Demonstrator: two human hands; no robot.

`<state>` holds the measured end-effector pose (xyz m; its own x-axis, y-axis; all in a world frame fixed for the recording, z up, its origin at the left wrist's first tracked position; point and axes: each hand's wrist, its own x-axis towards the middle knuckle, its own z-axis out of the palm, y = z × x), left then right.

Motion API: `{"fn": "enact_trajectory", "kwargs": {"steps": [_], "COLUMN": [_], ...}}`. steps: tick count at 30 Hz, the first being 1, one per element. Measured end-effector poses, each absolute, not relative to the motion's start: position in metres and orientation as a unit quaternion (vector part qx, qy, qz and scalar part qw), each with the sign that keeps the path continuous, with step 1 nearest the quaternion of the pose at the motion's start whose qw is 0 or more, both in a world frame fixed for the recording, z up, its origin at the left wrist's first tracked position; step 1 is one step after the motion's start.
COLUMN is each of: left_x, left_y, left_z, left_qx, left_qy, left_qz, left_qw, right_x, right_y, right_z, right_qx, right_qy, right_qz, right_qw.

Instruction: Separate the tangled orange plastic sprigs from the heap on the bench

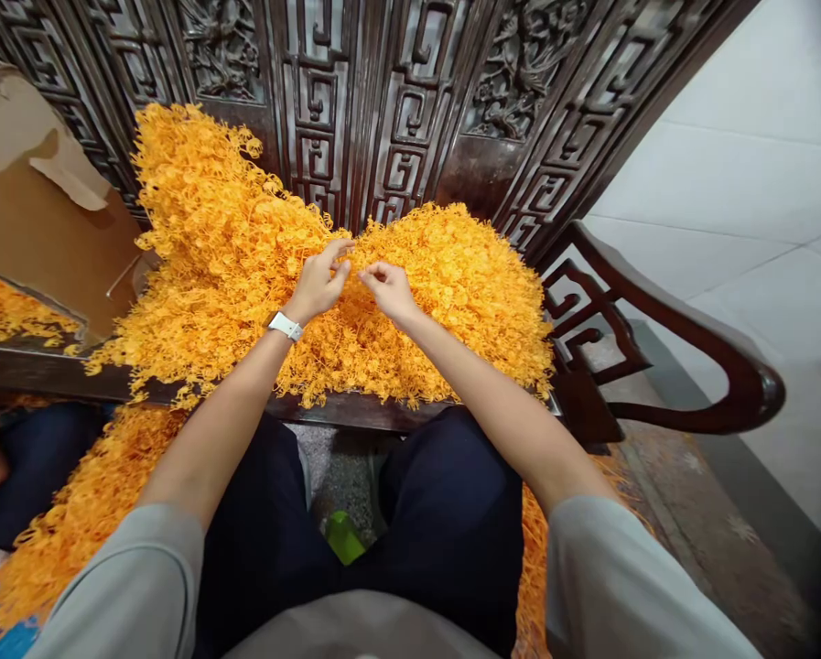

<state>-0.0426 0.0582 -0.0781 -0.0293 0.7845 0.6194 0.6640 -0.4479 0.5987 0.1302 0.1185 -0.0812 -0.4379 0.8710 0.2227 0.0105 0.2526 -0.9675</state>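
A big heap of small, curly orange-yellow pieces [465, 293], looking like plastic, is piled on a dark wooden bench [369, 412]. Over the middle of the heap is my left hand [319, 282], a white-banded watch [285, 325] on its wrist. Its thumb and forefinger are apart, with nothing visible between them. My right hand [388, 288] is just beside it, thumb and fingertips pinched together. Whatever that pinch may hold is too small to make out. The two hands face each other without touching.
A torn cardboard box [53, 229] stands at the left. Behind rises the carved bench back [355, 110], with a curved armrest [698, 366] at right. More orange pieces [101, 494] spill low at left, near another person's leg [39, 458]. Something green [343, 537] lies between my legs.
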Motion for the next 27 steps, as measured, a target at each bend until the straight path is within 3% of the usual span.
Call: {"fn": "enact_trajectory", "kwargs": {"steps": [3,9,13,17,20,22,24,27], "left_x": [-0.049,-0.102,-0.126,-0.125,-0.121,-0.12,-0.121,-0.123], "left_y": [0.063,0.085,0.095,0.099,0.098,0.097,0.098,0.101], "left_z": [-0.077,-0.086,-0.093,-0.092,-0.092,-0.096,-0.101,-0.109], "left_qx": [0.667,0.602,0.576,0.589,0.59,0.584,0.586,0.591], "left_qy": [0.55,0.609,0.62,0.613,0.616,0.623,0.625,0.616], "left_qz": [0.502,0.517,0.533,0.527,0.522,0.52,0.516,0.52], "left_qw": [0.025,0.014,-0.005,0.001,-0.003,0.002,0.013,0.022], "right_x": [0.145,0.193,0.231,0.253,0.262,0.272,0.287,0.311], "right_y": [0.119,0.127,0.133,0.126,0.113,0.102,0.092,0.082], "right_z": [-0.065,-0.022,0.005,0.025,0.041,0.055,0.069,0.08], "right_qx": [-0.324,-0.268,-0.239,-0.269,-0.226,-0.13,-0.002,0.138], "right_qy": [-0.648,-0.534,-0.537,-0.571,-0.552,-0.426,-0.154,0.243], "right_qz": [0.511,0.618,0.574,0.523,0.551,0.643,0.734,0.723], "right_qw": [0.462,0.51,0.57,0.572,0.584,0.624,0.661,0.632]}}
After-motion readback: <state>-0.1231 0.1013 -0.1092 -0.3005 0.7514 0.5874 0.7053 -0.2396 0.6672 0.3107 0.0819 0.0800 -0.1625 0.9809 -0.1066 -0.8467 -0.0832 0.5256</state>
